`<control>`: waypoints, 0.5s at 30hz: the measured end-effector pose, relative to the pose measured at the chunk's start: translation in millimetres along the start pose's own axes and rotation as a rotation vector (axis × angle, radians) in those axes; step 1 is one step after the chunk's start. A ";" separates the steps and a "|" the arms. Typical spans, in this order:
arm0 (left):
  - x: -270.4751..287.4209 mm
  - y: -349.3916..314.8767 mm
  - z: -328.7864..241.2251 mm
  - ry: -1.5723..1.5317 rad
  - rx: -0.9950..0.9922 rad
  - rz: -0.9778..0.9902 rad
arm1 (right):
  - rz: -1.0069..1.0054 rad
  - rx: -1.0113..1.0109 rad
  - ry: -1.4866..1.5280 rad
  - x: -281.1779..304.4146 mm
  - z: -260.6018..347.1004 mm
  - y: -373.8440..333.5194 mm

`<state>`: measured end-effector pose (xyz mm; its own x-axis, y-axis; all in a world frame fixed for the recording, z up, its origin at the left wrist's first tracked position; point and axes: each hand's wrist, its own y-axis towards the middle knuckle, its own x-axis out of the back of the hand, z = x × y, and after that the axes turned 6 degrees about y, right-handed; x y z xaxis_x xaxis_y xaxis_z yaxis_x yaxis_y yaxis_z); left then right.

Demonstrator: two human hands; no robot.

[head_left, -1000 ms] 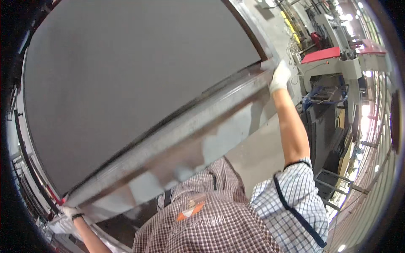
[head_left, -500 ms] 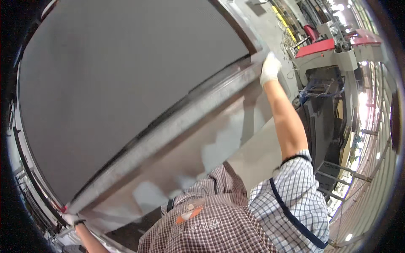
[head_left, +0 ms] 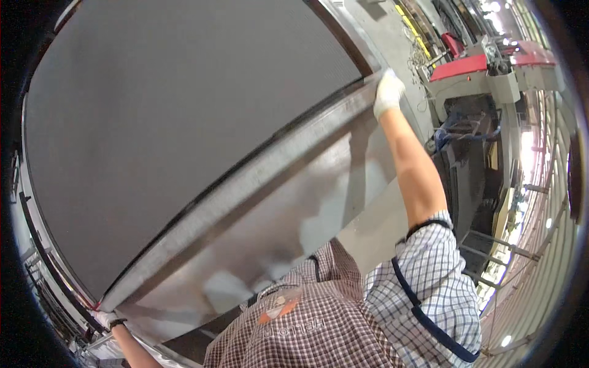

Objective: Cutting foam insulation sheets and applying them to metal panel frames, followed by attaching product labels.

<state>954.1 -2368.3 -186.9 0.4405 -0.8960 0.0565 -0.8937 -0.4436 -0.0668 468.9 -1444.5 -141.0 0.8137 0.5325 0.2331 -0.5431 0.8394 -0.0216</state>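
While our hands were spread out to the two near corners, the big dark grey sheet [head_left: 184, 122] lay in front of us and filled most of the view, its near edge slanting from lower left to upper right along a pale metal rim [head_left: 245, 175]. Our right hand [head_left: 389, 93], white glove, was at the right near corner, arm well out. Fingers looked bent at the corner, but the wrap was hidden: we couldn't tell how far closed, or if it had the sheet, the rim or both. Our left hand [head_left: 108, 319], small near the view's edge, dark band [head_left: 118, 323] at the wrist, was at the left near corner; we couldn't tell its grip either. A blotchy metal side wall [head_left: 325, 190] dropped from the rim toward our checked apron [head_left: 294, 343]. The machine with the red cover [head_left: 459, 69] stood well apart on the right

On handling: span looked wide, so we judged that even load at both corners mattered most. We needed both hands at the same rate, otherwise we risked skewing the sheet toward the brown side rail [head_left: 343, 37]. We wanted fingertips clear of where sheet met rim, since that looked like a pinch point. The dark line along the near edge was our best check for squareness. With the right arm that far out, we figured standing nearer that side would've made for a steadier hold
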 end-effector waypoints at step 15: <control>68.5 122.9 -36.7 0.504 0.421 -0.535 | 0.515 0.361 -0.591 -120.5 64.5 42.6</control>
<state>871.3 -2483.3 -154.7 0.6151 -0.4911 0.6169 -0.4257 -0.8654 -0.2644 334.2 -1479.9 -107.3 0.2606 0.6089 0.7492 -0.9291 0.3692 0.0232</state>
